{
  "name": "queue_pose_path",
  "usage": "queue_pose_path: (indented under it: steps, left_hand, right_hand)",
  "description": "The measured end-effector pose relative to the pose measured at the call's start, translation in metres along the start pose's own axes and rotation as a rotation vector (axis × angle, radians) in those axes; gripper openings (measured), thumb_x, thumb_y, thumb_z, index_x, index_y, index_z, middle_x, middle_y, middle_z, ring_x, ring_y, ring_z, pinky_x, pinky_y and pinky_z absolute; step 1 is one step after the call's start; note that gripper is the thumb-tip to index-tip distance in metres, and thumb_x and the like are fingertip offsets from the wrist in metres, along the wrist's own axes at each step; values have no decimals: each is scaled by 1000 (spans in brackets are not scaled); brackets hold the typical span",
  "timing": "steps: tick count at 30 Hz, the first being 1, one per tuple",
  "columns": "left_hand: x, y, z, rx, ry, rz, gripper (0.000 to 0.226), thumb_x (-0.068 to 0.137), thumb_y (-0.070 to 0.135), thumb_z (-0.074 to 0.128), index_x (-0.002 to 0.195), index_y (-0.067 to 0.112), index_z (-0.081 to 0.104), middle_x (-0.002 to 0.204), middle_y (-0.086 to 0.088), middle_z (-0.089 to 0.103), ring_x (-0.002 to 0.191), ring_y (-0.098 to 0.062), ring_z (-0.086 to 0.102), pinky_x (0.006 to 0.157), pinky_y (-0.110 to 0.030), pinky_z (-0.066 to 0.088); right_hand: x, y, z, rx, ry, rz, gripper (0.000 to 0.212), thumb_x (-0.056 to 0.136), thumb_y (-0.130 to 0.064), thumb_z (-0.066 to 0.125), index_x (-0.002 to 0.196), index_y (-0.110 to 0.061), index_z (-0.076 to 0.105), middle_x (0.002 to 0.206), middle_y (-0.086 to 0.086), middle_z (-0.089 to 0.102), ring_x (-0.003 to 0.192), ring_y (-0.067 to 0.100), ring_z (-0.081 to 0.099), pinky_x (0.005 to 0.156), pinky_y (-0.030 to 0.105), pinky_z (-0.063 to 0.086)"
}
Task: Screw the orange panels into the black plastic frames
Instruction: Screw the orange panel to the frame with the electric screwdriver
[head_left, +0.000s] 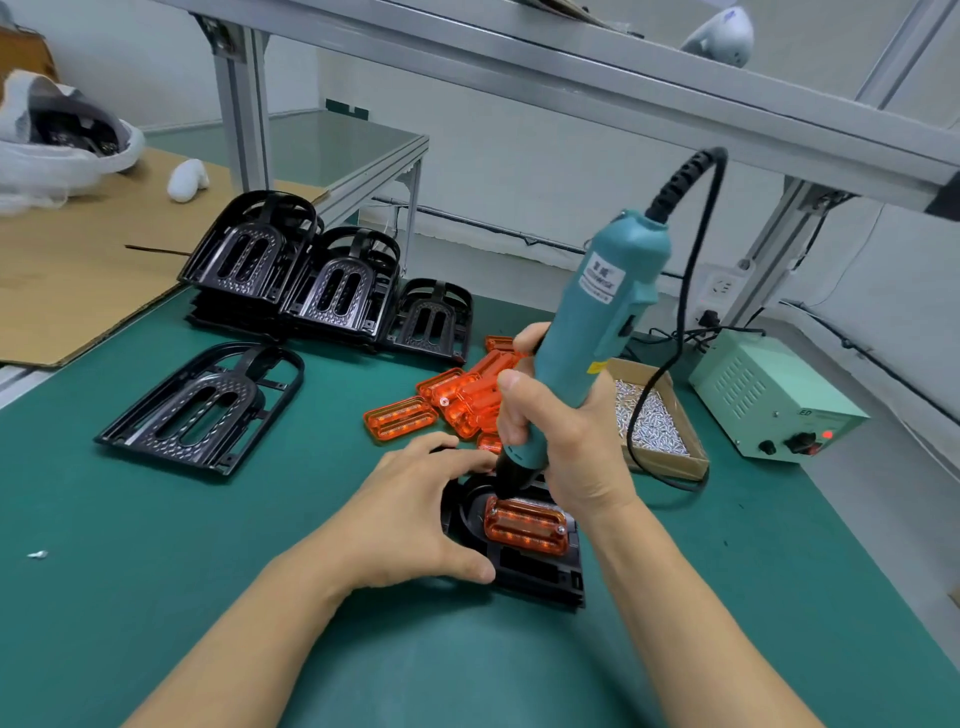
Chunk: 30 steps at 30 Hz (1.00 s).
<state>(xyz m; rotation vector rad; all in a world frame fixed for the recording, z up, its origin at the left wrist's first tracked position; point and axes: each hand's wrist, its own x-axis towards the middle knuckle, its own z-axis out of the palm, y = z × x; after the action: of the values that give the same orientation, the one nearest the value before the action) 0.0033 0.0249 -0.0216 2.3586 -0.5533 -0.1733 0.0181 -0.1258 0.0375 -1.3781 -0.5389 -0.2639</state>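
Two bare forearms reach in from the bottom edge, no sleeves showing, no gloves, no watch or rings. The left hand (415, 512) and right hand (563, 441) show short, plain, unpainted nails.

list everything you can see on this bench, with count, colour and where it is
black frame being worked on: 1, black, near centre of the green mat, under both hands
mounted orange panel: 1, orange, seated on that frame
electric screwdriver: 1, teal, upright, tip at the panel's far left corner
loose orange panels: a pile, count unclear, orange, mid-mat
single black frame: 1, black, flat on the mat at left
stacked black frames: several, black, behind it
box of screws: 1, brown cardboard, silver screws, right of the pile
power supply: 1, pale green, far right
cardboard sheet: 1, brown, far left
left hand: steadies the frame
right hand: grips the screwdriver
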Motion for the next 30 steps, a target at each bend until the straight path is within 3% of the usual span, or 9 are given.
queue_pose_path:
  steps: [4,12,24,30]
  left_hand:
    - [1,-1,0,-2,-1,-10,103,41,64,74,137,41,42,138,11,33,131,-15,31,110,-38,32]
    - [-1,0,0,-12,-4,-27,99,40,64,72,133,50,42,141,13,28,133,-14,27,112,-37,29]
    - [1,-4,2,-11,21,-18,95,39,67,71,129,50,46,136,14,33,129,-15,33,109,-39,34]
    - [0,-4,3,-26,27,-20,92,40,65,74,126,51,47,137,15,33,130,-14,33,109,-39,34]
  right_hand:
    - [0,1,3,8,-70,0,20,79,-12,63,95,-23,59,48,-3,47,41,15,39,49,26,40]
    - [-4,4,-5,5,56,-17,25,78,-15,63,96,-30,55,48,-6,49,42,14,40,52,29,41]
    - [-8,3,-7,1,39,-23,18,79,-13,64,85,-27,56,48,-5,48,42,17,38,53,31,40]
    - [-10,0,-6,7,4,-27,22,79,-12,65,90,-29,57,49,-5,50,43,16,41,54,31,42]
